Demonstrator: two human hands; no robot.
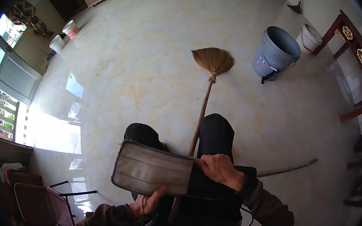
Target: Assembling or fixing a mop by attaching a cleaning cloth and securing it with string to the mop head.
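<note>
Pale marble-look floor (150, 65), glossy, sun patch at lower left beside a window. Person seated, dark-trousered knees pointing forward.

Pad (153, 169): flat grey rectangular piece with stitched ribs and dark edging, lying across the lap. Long axis runs left-right, slightly tilted down at the right. Its right end is dark and sits under the right hand.

Right hand (220, 169): palm down on top of the pad's right part, fingers curled over the upper edge, gripping. Left hand (148, 201): underneath the near edge, thumb up against the pad's lower rim, fingers partly hidden, so closure cannot be told fully; it supports from below. Both hands touch the pad; right one covers more of it.

Broom (203, 111): handle rises from between the knees, passing behind the pad, straw head (213, 60) splayed on the floor ahead. Axis near vertical in the picture, crossing the pad's axis at roughly a right angle.

Around: grey bucket (276, 53) ahead right, well apart; white pail (310, 38) beyond it; red wooden bench (358, 65) at far right; thin stick (287, 169) on floor right of the knee; mesh chair (43, 204) at lower left. Nothing lies between hands and pad.
</note>
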